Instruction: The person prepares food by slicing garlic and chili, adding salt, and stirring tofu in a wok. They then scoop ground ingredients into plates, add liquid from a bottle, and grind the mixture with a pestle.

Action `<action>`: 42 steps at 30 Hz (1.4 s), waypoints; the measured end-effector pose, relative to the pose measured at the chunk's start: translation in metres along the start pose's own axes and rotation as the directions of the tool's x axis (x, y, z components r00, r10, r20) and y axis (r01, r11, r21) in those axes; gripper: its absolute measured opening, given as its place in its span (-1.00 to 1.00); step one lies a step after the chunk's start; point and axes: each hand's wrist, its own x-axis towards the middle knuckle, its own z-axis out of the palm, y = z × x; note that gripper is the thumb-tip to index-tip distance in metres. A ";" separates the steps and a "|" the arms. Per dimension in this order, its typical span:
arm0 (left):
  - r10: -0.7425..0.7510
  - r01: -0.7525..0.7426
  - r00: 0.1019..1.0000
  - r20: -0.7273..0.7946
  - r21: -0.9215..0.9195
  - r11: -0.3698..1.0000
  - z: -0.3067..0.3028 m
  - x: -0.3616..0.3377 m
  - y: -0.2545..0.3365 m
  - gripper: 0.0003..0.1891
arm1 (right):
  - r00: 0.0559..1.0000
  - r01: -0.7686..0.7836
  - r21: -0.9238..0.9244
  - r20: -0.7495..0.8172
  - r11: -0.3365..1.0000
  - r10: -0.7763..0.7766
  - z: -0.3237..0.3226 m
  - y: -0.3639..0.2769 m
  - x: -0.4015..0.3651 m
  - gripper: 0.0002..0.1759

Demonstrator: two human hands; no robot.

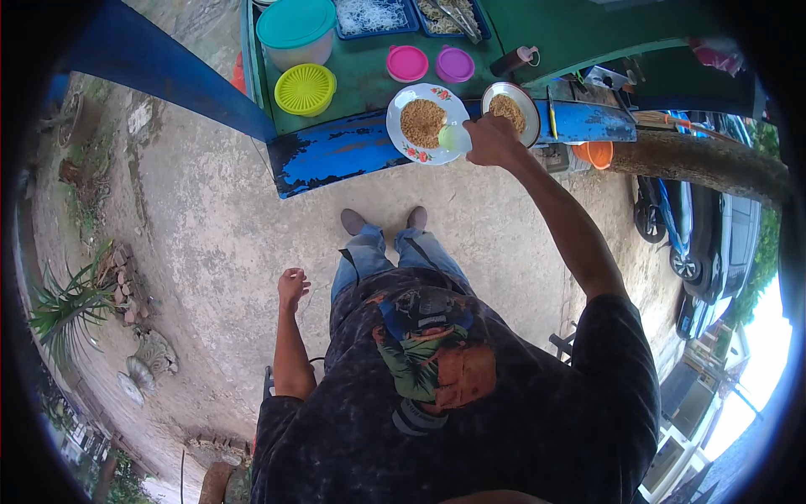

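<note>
My right hand (494,141) is closed on a small pale green cup (454,139). The cup is tipped at the right side of a white floral plate (393,118), over a heap of brown crumbly food (421,120). Partly behind my right hand is a dark-rimmed bowl (531,101) with similar brown food (506,109). My left hand (292,286) hangs low at my side, away from the counter, with its fingers curled. Something pale or clear shows by those fingers, too small to name.
On the green counter (369,99) stand a teal-lidded tub (295,34), a yellow-green lidded container (305,90), pink (407,64) and purple (455,64) lidded tubs, and a dark squeeze bottle (510,61). Behind are blue trays (378,34) of noodle-like strands, one with tongs (463,21). A blue post (180,63) rises left.
</note>
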 end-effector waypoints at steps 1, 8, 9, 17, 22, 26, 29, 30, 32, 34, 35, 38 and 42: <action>0.010 -0.010 1.000 0.002 0.009 1.000 0.001 0.001 0.003 -0.69 | 1.000 -0.002 -0.009 0.004 1.000 0.002 0.001 0.000 0.000 -0.59; 0.037 -0.037 0.999 -0.018 0.019 0.999 0.002 -0.002 0.007 -0.69 | 0.997 -0.081 0.053 0.014 0.995 0.080 0.003 0.019 -0.008 -0.60; 0.028 -0.027 0.999 -0.024 0.024 0.999 0.003 -0.003 0.006 -0.69 | 0.997 -0.081 0.060 0.011 0.995 0.081 0.003 0.020 -0.009 -0.60; 0.020 -0.019 0.998 -0.061 0.020 1.000 0.030 -0.022 0.007 -0.68 | 0.996 -0.023 0.541 -0.061 0.840 0.066 0.037 0.053 -0.034 -0.27; 0.010 -0.012 0.996 -0.091 -0.018 1.000 0.071 -0.041 0.014 -0.67 | 0.967 -0.161 0.637 -0.051 0.754 0.250 0.080 0.130 -0.065 -0.13; 0.000 0.003 0.999 -0.050 0.064 0.998 0.119 -0.062 0.018 -0.60 | 0.961 -0.223 0.578 -0.006 0.785 0.278 0.104 0.202 -0.068 -0.29; -0.014 0.017 0.999 -0.032 0.074 0.997 0.154 -0.069 0.013 -0.59 | 0.946 -0.321 0.454 0.106 0.831 0.307 0.104 0.223 -0.059 -0.35; -0.019 0.021 1.000 -0.023 0.066 0.998 0.164 -0.071 0.011 -0.60 | 0.959 -0.276 0.441 0.071 0.854 0.274 0.107 0.225 -0.056 -0.36; -0.026 0.026 1.000 -0.015 0.051 0.998 0.184 -0.080 0.017 -0.60 | 0.969 -0.242 0.421 0.052 0.874 0.243 0.097 0.219 -0.056 -0.40; -0.019 0.020 1.000 -0.024 0.047 0.999 0.200 -0.084 0.019 -0.60 | 0.974 -0.219 0.409 0.043 0.886 0.221 0.098 0.222 -0.059 -0.41; -0.013 0.014 1.000 -0.026 0.042 0.999 0.206 -0.086 0.021 -0.60 | 0.979 -0.200 0.393 0.036 0.897 0.202 0.098 0.224 -0.060 -0.41; 0.005 -0.004 0.999 -0.039 0.029 1.000 0.217 -0.093 0.022 -0.60 | 0.986 -0.165 0.370 0.028 0.914 0.166 0.106 0.231 -0.061 -0.43; -0.009 0.009 0.998 -0.070 0.004 1.000 0.224 -0.096 0.015 -0.60 | 0.986 -0.156 0.387 0.004 0.909 0.167 0.105 0.238 -0.061 -0.46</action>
